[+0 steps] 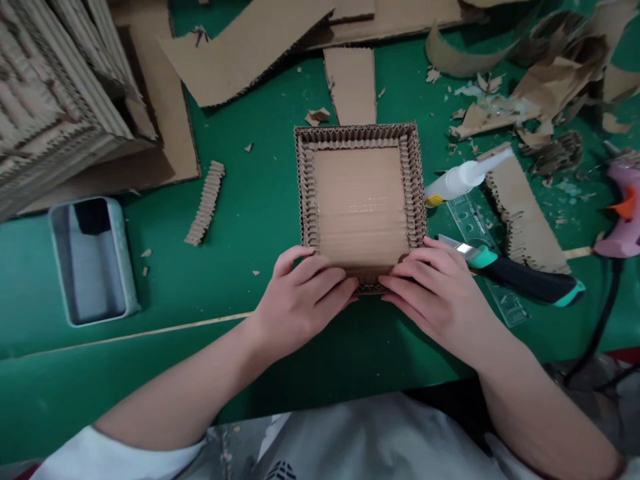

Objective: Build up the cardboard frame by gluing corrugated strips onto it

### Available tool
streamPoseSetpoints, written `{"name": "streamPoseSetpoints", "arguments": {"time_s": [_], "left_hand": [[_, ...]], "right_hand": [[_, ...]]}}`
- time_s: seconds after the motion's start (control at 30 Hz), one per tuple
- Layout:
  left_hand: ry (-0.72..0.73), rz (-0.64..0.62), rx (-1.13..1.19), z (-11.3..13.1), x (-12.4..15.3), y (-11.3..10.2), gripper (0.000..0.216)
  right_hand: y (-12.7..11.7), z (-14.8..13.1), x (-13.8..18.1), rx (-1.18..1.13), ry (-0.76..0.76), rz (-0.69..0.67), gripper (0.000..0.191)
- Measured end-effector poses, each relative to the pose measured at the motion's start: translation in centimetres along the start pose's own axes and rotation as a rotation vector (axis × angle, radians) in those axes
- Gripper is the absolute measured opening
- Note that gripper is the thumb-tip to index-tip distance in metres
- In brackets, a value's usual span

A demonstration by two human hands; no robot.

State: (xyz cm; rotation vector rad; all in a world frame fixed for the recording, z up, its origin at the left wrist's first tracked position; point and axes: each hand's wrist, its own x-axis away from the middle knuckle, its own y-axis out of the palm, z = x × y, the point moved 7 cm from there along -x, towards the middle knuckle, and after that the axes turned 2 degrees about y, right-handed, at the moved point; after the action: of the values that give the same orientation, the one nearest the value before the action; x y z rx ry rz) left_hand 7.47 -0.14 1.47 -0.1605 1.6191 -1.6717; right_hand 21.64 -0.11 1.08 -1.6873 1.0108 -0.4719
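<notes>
A shallow square tray of corrugated cardboard [360,200] lies on the green table mat, its walls built of stacked cardboard strips. My left hand [300,297] presses on the tray's near edge at the left, fingers together and curled over the wall. Beside it, my right hand [433,290] presses the same near edge at the right, fingers laid close together. The fingertips of both hands almost meet at the middle of that wall.
A utility knife [515,270] with a black and teal handle lies on a clear ruler [480,257] just right of my right hand. A glue bottle [463,179], a pink glue gun [623,213], a loose corrugated strip [206,202], a grey tin [93,260] and cardboard offcuts [545,73] lie around.
</notes>
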Motion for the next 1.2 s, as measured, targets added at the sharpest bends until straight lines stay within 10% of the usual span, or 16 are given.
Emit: {"name": "streamPoseSetpoints", "arguments": {"time_s": [0.47, 1.2], "left_hand": [[-0.178, 0.084, 0.008, -2.5, 2.9, -2.5, 0.027], [-0.204, 0.008, -0.022, -2.8, 4.5, -1.9, 0.017]], "right_hand": [[-1.6, -1.6, -1.2, -0.110, -0.123, 0.004, 0.027], [2.3, -4.2, -4.8, -0.043, -0.291, -0.186, 0.035]]}}
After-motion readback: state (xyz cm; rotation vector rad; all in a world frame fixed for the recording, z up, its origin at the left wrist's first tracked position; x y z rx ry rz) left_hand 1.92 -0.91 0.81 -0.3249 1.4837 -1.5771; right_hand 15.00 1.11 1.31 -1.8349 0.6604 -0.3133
